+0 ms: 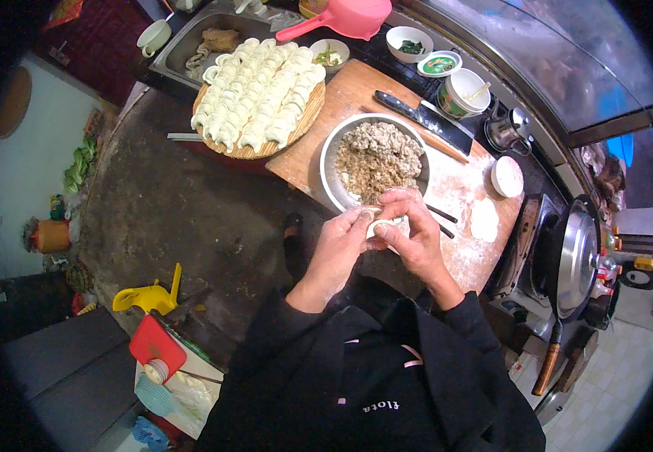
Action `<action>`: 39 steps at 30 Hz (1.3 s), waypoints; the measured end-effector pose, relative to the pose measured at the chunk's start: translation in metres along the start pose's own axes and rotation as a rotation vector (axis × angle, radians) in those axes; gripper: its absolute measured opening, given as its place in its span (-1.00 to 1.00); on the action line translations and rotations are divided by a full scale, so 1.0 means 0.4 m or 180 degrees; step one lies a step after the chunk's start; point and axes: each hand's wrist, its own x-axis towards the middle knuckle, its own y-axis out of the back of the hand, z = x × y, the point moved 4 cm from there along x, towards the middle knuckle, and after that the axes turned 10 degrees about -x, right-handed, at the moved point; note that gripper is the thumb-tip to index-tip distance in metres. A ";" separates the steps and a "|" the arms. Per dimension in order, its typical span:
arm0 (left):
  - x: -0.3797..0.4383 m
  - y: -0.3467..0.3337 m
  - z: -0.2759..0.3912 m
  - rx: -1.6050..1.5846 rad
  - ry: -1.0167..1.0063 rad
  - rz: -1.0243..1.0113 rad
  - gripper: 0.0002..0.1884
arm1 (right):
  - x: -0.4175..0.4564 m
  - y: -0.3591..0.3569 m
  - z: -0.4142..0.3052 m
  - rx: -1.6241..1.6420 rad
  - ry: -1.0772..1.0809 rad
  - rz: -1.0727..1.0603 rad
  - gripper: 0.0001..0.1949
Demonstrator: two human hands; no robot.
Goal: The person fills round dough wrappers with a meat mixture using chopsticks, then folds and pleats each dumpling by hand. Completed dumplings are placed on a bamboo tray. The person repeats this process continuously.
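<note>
Between them, my left hand (347, 230) and my right hand (411, 227) pinch a dumpling wrapper (376, 225) at its edges. Fingers cover much of it, so whether filling is inside cannot be seen. Flour whitens my fingertips. Just beyond my hands, a steel bowl (329, 169) holds minced filling (380, 158). Chopsticks (442, 213) stick out to the right from under or beside the bowl. Several flat round wrappers (483, 219) lie overlapped on the floured wooden board (456, 263). At the far left, rows of folded dumplings (261, 93) cover a round woven tray (250, 151).
A cleaver (445, 127) and a rolling pin (431, 138) lie behind the bowl. A small white bowl (507, 176) sits at the board's right, near a lidded wok (575, 260) with a wooden handle. A kettle (508, 127), a plastic tub (465, 93) and a pink ladle (355, 17) stand along the back.
</note>
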 end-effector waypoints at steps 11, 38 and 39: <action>-0.027 0.016 0.058 0.0292 -0.0539 -0.0411 -0.58 | -0.036 -0.006 0.025 0.1348 -0.0943 -0.0146 -0.67; -0.030 0.004 0.032 0.0247 -0.1005 -0.0417 -0.78 | -0.024 0.015 -0.037 0.0098 -0.0438 0.0200 -0.91; -0.030 0.001 0.029 0.0201 -0.0918 -0.0443 -0.77 | -0.025 0.017 -0.036 0.0004 -0.0367 0.0270 -0.91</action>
